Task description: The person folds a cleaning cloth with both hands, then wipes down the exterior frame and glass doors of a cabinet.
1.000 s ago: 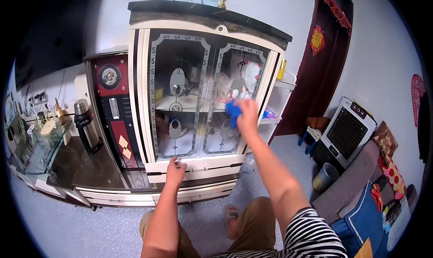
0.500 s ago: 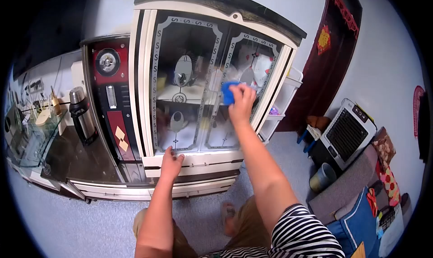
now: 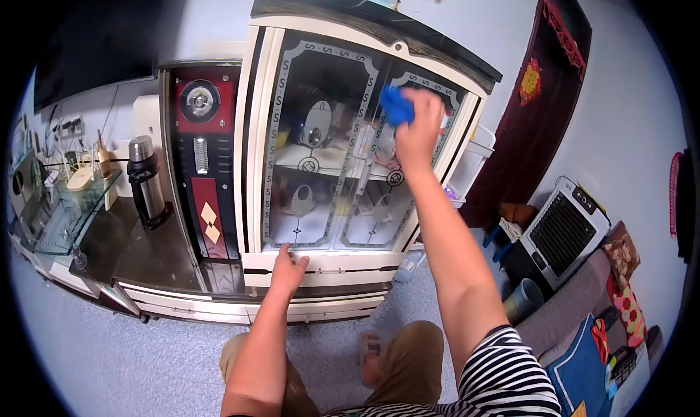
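Note:
A white cabinet (image 3: pixel 328 261) with dark trim stands before me, its two glass doors (image 3: pixel 337 74) bordered by a frosted S pattern. In my right hand (image 3: pixel 421 129) is a bunched blue cloth (image 3: pixel 396 105), held against the upper part of the right-hand door. My left hand (image 3: pixel 289 272) rests at the cabinet's lower front, just below the left door, with thumb and fingers apart and nothing held. Through the glass, dishes and other items show on a shelf, too dim to name fully.
On the left, a steel thermos (image 3: pixel 148 187) stands on a dark counter (image 3: pixel 135 249) beside a glass shelf (image 3: pixel 69 216) with small items. To the right are a white rack (image 3: pixel 474 151), an air cooler (image 3: pixel 565 227), a bucket (image 3: pixel 525 300) and a grey sofa (image 3: pixel 576 311).
My right hand has moved the blue cloth up the right-hand door. My left hand stays at the cabinet's lower front. The view has shifted slightly.

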`<state>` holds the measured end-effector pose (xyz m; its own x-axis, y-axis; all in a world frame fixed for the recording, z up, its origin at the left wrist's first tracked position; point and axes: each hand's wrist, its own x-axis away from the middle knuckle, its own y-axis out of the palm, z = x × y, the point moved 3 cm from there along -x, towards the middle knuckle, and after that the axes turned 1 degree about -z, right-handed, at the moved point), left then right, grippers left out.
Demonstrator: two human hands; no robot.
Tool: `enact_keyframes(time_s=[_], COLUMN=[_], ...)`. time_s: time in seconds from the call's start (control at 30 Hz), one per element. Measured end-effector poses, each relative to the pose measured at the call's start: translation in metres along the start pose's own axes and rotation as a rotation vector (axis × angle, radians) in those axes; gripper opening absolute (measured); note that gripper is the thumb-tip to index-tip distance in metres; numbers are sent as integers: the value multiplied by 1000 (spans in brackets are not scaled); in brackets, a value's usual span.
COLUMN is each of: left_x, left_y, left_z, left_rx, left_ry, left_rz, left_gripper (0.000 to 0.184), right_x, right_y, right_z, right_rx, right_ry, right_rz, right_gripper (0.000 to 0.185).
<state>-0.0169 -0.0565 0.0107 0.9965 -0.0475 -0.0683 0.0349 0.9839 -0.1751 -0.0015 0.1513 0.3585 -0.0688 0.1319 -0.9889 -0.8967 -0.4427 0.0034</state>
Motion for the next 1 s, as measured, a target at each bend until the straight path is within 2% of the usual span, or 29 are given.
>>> enact_keyframes(time_s=[0.07, 0.1, 0.13, 0.2, 0.27, 0.4, 0.47, 0.6, 0.67, 0.73, 0.83, 0.93, 1.0], left_x=[-5, -8, -10, -10, -4, -8, -10, -3, 2, 7, 0, -9, -23], left_y=[-1, 0, -1, -6, -12, -9, -9, -10, -13, -12, -13, -8, -2], left_z=[-5, -8, -6, -1, 10, -1, -7, -6, -6, -3, -8, -15, -28], left_rx=[-18, -3, -2, -6, -2, 3, -26, -53, -72, -3, -17, 40, 157], left_ry=[0, 11, 13, 18, 12, 29, 23, -2, -11, -21, 0, -32, -8], left_rz=[19, 27, 28, 46, 42, 54, 44, 50, 41, 24, 21, 46, 185], left_gripper=[75, 74, 74, 74, 74, 74, 75, 77, 77, 78, 82, 84, 82], right_x=[-44, -53, -52, -28, 2, 101, 144, 191, 188, 161, 66, -19, -52], right_y=[26, 42, 62, 87, 90, 95, 87, 67, 64, 64, 54, 65, 87], right_z=[-12, -18, -23, -42, -60, -87, -100, -111, -104, -93, -85, -76, -73], right_rx=[25, 47, 16, 91, -4, -59, -165, -225, -293, -239, -221, -160, -127], right_ry=[-59, -73, -91, -63, -15, -144, -130, -177, -150, -48, 55, -60, -96], right_rz=[83, 45, -8, 75, 37, -209, -328, -607, -597, -503, -225, 28, 96], right_gripper=[45, 50, 50, 46, 42, 34, 30, 17, 16, 23, 36, 43, 47])
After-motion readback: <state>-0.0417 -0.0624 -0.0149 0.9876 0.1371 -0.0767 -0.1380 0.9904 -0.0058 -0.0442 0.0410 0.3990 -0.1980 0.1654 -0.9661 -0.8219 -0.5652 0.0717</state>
